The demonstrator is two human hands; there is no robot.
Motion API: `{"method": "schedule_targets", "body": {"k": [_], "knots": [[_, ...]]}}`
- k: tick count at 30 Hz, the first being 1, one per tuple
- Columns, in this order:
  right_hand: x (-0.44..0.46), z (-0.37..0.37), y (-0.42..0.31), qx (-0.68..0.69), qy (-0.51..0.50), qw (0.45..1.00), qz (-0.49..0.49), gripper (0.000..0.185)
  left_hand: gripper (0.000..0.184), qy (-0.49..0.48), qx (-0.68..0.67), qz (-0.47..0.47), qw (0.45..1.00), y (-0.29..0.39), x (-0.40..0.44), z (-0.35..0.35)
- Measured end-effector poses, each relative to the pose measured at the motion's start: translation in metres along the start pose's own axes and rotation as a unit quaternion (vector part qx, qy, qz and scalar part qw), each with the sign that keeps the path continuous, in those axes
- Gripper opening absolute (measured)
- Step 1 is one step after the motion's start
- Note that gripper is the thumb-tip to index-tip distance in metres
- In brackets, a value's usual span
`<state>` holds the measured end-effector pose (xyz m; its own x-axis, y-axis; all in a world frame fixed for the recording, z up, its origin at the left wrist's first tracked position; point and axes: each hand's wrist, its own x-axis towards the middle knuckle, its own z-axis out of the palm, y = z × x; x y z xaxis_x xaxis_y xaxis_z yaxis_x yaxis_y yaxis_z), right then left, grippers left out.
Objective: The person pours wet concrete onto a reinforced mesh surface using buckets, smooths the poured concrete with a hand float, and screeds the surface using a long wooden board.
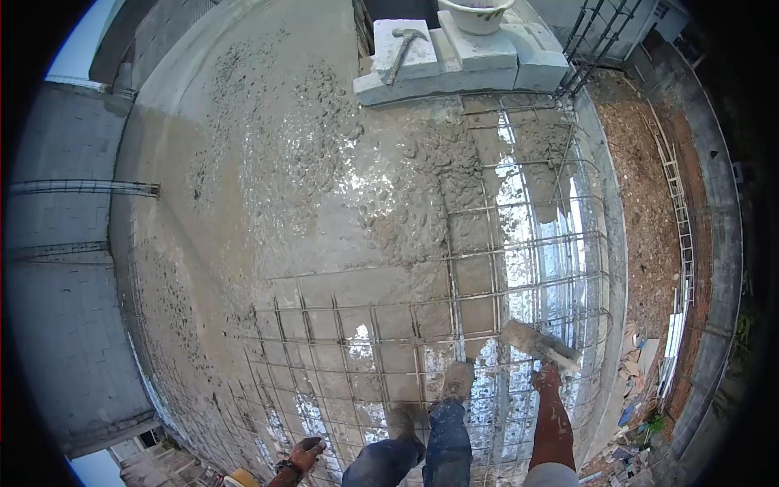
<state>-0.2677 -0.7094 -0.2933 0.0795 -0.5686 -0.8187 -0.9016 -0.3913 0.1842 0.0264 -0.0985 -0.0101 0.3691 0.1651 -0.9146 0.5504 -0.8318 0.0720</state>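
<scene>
1. Block wall [65,325]: well left of left hand, rebar stubs [89,188] sticking out of it toward the concrete
2. Wet concrete [292,122]: ahead of left hand, lumpy in the middle, smoother toward the wall
3. Left hand [307,454]: fingers loosely apart, nothing seen in it, dark band [287,467] on the wrist; hangs over the mesh, can't tell if it touches
4. Boots [458,377]: between the two hands, wet-looking, down at the mesh, jeans [448,438] above
5. Hammer [402,53]: well ahead of both hands, lying on pale blocks [430,88], head pointing away
6. Mesh [452,302]: rebar grid around both hands, partly buried in concrete farther ahead
7. Tub [477,20]: white, on same blocks, right of hammer, cut off by top edge
8. Shiny strips [519,252]: under the mesh, ahead of right hand
9. Float [527,337]: just ahead of right hand, tilted across the mesh, contact below unclear
10. Right hand [548,376]: clamped on float, fingers small in view
11. Dirt strip [637,187]: right of right hand, ladder [682,219] along its far side
</scene>
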Motion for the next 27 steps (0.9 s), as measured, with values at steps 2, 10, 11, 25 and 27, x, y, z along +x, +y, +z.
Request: {"method": "schedule_targets", "body": {"k": [2, 10, 11, 25, 27], "knots": [[0.009, -0.006, -0.010, -0.033, 0.031, 0.998, 0.037, 0.090, 0.045, 0.020, -0.113, 0.015, 0.993, 0.023, 0.040, -0.014], [0.095, 0.034, 0.009, -0.067, 0.017, 0.993, 0.097, 0.050, 0.049, -0.003, 0.122, 0.154, 0.981, -0.115, 0.182, -0.073], [0.078, 0.037, 0.009, -0.082, 0.013, 0.994, 0.066, 0.051, 0.051, -0.014, 0.085, 0.103, 0.991, -0.154, 0.205, -0.081], [-0.250, -0.235, -0.120, 0.534, -0.014, 0.845, 0.025, 0.043, 0.051, -0.023, -0.237, 0.074, 0.968, 0.185, 0.023, -0.244], [-0.327, -0.349, -0.188, 0.639, -0.095, 0.762, -0.033, 0.031, 0.053, -0.009, -0.248, 0.099, 0.964, 0.226, 0.006, -0.267]]}}
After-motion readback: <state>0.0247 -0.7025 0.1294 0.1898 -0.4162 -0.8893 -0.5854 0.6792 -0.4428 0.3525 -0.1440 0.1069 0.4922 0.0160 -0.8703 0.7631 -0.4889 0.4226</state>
